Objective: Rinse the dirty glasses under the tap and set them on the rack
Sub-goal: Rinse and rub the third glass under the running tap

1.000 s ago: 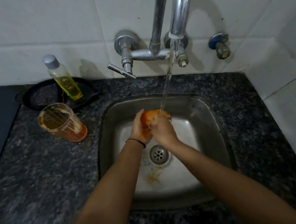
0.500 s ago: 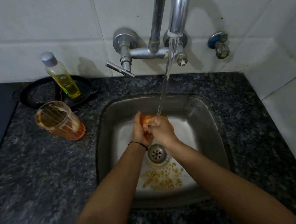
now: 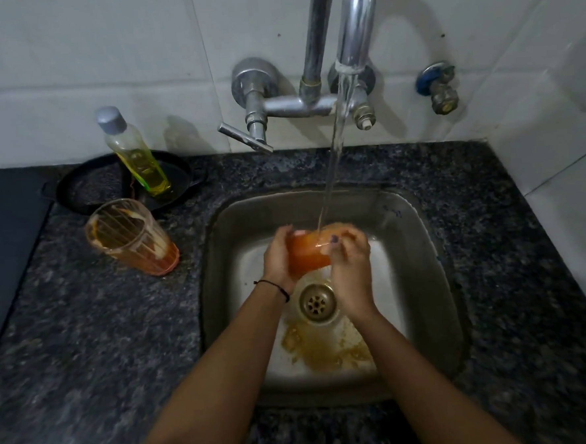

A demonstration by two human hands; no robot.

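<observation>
An orange glass [image 3: 308,255] is held over the steel sink [image 3: 420,248], right under the running stream from the tap [image 3: 355,22]. My left hand [image 3: 277,261] grips its left side and my right hand [image 3: 352,269] wraps its right side, fingers over the rim. A second orange glass [image 3: 131,237], streaked with whitish residue, stands on the dark granite counter [image 3: 86,337] left of the sink. No rack is in view.
A bottle of yellow liquid [image 3: 136,156] leans in a black pan [image 3: 87,189] at the back left. Brownish dirty water lies around the drain [image 3: 316,302]. A tap lever [image 3: 245,138] and a wall valve [image 3: 439,87] stick out from the tiles.
The glass has been turned in my hands under the stream, so more of its side shows. Dirty orange water has run out and spread below the drain.
</observation>
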